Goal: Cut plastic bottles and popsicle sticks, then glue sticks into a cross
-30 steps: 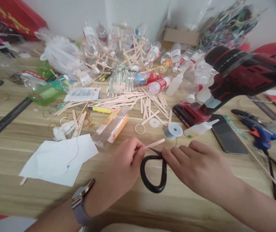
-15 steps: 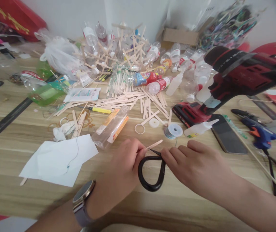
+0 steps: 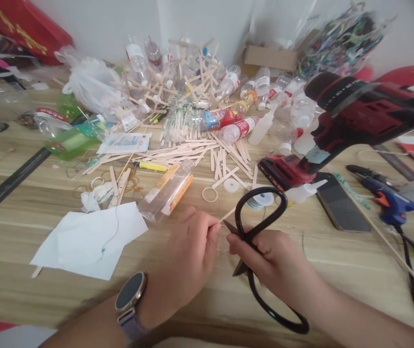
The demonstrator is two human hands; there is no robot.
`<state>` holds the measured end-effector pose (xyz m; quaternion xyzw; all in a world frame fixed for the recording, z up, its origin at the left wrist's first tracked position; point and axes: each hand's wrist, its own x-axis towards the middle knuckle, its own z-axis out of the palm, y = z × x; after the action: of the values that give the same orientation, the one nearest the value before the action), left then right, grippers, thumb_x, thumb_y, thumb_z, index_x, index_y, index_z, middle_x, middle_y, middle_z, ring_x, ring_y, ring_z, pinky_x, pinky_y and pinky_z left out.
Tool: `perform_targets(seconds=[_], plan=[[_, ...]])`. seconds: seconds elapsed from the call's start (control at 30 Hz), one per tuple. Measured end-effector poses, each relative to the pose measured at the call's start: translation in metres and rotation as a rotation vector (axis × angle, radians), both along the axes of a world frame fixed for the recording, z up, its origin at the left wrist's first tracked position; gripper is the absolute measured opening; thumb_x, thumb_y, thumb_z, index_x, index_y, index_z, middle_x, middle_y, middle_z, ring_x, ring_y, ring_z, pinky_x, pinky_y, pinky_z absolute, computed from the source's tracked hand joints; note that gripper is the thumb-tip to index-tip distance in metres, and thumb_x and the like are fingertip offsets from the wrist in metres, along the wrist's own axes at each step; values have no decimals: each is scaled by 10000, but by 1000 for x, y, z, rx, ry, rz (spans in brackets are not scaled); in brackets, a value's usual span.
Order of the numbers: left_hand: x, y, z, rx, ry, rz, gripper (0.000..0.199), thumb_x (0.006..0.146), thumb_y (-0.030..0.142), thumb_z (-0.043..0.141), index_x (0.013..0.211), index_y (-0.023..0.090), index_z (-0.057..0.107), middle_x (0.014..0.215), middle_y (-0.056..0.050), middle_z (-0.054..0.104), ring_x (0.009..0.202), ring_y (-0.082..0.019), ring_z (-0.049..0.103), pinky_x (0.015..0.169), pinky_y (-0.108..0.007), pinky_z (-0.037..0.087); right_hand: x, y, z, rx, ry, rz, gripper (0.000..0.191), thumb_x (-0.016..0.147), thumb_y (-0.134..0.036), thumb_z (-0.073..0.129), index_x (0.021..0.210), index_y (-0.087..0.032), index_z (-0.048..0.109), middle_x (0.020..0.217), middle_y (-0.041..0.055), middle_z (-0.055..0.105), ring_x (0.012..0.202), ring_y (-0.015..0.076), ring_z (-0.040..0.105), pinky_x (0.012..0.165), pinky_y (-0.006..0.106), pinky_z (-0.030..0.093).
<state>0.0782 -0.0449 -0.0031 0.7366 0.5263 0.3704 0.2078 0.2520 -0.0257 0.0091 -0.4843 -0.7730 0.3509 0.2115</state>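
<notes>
My left hand (image 3: 196, 246), with a watch on the wrist, pinches a thin wooden stick (image 3: 227, 214) that points up to the right. Black-handled scissors (image 3: 261, 225) are in my right hand (image 3: 272, 251), its fingers wrapped round them near the pivot. The blades are spread apart, one tip close to the stick beside my left fingertips. One handle loop rises above my right hand and the other hangs below it. Just behind the upper loop is a spool of thread (image 3: 265, 199), partly hidden.
A clear bottle (image 3: 167, 193) and white paper (image 3: 91, 241) lie left. Wooden sticks (image 3: 181, 151) and bottles spread behind. A red and black drill (image 3: 362, 113), a phone (image 3: 343, 203) and a blue glue gun (image 3: 388, 195) are at the right.
The scissors have turned and their blades have opened, so both handle loops now show. My right hand has rotated around them. My left hand stays nearly in place with the stick.
</notes>
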Motion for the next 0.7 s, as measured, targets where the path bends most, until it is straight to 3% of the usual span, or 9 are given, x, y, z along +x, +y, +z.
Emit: perform_targets(seconds=[0.17, 0.23, 0.3, 0.43, 0.53, 0.7], plan=[[-3, 5, -13, 247, 140, 6, 192, 979, 153, 413, 854, 200, 551, 691, -13, 562, 688, -200, 513, 671, -339, 437, -10, -8, 4, -598, 194, -181, 466, 879, -618, 440, 699, -211, 578, 413, -64, 435, 308, 109, 433, 293, 203, 285], [-5, 11, -18, 232, 141, 73, 189, 981, 187, 422, 890, 206, 586, 710, -23, 603, 713, -216, 535, 705, -368, 449, -8, -15, 9, -710, 210, -163, 493, 875, -653, 416, 715, -217, 578, 406, -73, 406, 287, 105, 401, 275, 203, 275], [-8, 17, -20, 172, 117, 145, 199, 990, 193, 405, 991, 187, 604, 833, -57, 676, 808, -233, 590, 748, -383, 471, -5, -20, 16, -525, 177, -70, 457, 914, -571, 428, 673, -215, 582, 425, -62, 417, 319, 100, 411, 306, 206, 302], [-10, 23, -13, -110, -103, 96, 273, 1017, 287, 399, 1170, 195, 605, 1115, -55, 715, 1014, -206, 648, 852, -336, 496, 4, -18, 23, 189, 49, 68, 395, 971, -305, 474, 595, -203, 539, 518, -24, 560, 443, 95, 531, 422, 203, 354], [-8, 20, -6, -344, -249, -2, 298, 1016, 373, 403, 1071, 219, 652, 996, -10, 730, 945, -188, 660, 821, -301, 492, 12, -5, 16, 428, -116, 66, 484, 1021, -325, 426, 562, -199, 512, 477, -20, 557, 384, 92, 520, 393, 223, 313], [-4, 17, -5, -406, -281, -38, 308, 1011, 394, 404, 916, 215, 637, 871, 11, 686, 857, -175, 623, 770, -288, 454, 22, 10, 4, 736, -445, 95, 599, 1062, -408, 298, 615, -177, 623, 475, 33, 618, 384, 164, 588, 429, 300, 318]])
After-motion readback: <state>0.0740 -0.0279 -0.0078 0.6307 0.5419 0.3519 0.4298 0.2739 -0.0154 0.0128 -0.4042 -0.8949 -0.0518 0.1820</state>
